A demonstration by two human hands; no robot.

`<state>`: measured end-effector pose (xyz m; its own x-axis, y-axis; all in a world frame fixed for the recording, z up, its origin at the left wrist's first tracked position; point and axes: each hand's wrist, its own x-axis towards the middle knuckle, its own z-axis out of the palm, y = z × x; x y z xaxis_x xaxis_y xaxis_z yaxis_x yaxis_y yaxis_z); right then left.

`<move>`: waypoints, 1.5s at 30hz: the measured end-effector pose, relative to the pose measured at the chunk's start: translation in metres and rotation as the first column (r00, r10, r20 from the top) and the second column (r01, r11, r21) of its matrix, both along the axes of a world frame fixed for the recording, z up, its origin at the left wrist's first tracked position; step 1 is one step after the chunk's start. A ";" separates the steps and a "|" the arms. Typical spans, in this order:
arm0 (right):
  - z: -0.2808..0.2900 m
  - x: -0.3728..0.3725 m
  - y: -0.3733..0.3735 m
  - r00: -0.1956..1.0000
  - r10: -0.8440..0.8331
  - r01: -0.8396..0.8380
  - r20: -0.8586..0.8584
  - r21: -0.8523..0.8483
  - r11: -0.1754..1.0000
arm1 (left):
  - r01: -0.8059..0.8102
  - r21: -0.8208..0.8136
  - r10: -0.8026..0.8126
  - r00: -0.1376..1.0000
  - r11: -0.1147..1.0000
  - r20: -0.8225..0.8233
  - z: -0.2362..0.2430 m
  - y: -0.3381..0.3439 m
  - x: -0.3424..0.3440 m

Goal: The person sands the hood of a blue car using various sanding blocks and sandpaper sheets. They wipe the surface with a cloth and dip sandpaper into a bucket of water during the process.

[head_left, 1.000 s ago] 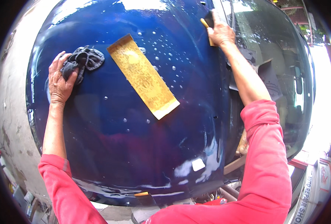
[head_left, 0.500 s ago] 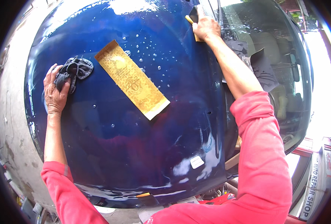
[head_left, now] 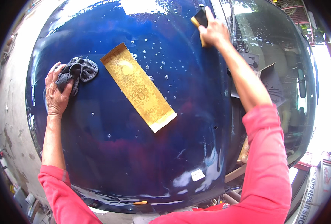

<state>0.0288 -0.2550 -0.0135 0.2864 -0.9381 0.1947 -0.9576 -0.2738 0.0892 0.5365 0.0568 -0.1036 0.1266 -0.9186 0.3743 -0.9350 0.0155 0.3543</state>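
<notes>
A dark blue car hood [head_left: 143,156], wet with water drops, spreads in front of me. On its left side my left hand [head_left: 56,91] rests over a crumpled dark grey cloth [head_left: 77,71], thumb and fingers around its edge. At the far right, near the windshield, my right hand [head_left: 215,31] presses a folded piece of sandpaper [head_left: 201,20] to the hood. Its black face and yellow back both show. Between my hands a long yellow-backed strip of sandpaper [head_left: 138,87] lies flat, back side up and slanted, touched by neither hand.
Beyond the hood's right edge is the windshield [head_left: 288,44], with dark sheets [head_left: 272,84] lying against it. A small white rectangular piece [head_left: 198,175] sits on the near right of the hood. Another yellow-and-black piece [head_left: 141,203] is at the near edge.
The view has shifted, so the hood and the loose strip appear lower and farther right. My right hand stays on the sandpaper near the windshield; my left hand remains on the cloth.
</notes>
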 end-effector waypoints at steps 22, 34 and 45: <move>0.022 -0.099 0.142 0.920 -0.192 0.122 0.342 0.218 0.968 | 0.021 -0.029 -0.022 0.999 0.999 -0.039 -0.002 -0.001 0.003; 0.024 -0.103 0.119 0.983 -0.034 0.015 0.181 0.105 0.994 | 0.061 -0.026 -0.062 0.998 0.998 -0.023 -0.009 -0.001 0.009; 0.003 -0.121 0.115 0.899 0.113 -0.143 0.423 0.039 0.989 | 0.068 -0.017 -0.068 0.997 0.998 0.029 -0.007 -0.001 0.011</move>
<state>-0.0923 -0.1403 -0.0108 0.3110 -0.9139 0.2609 -0.8586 -0.3879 -0.3353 0.5471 0.0557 -0.1103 0.0530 -0.9180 0.3931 -0.9414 0.0854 0.3264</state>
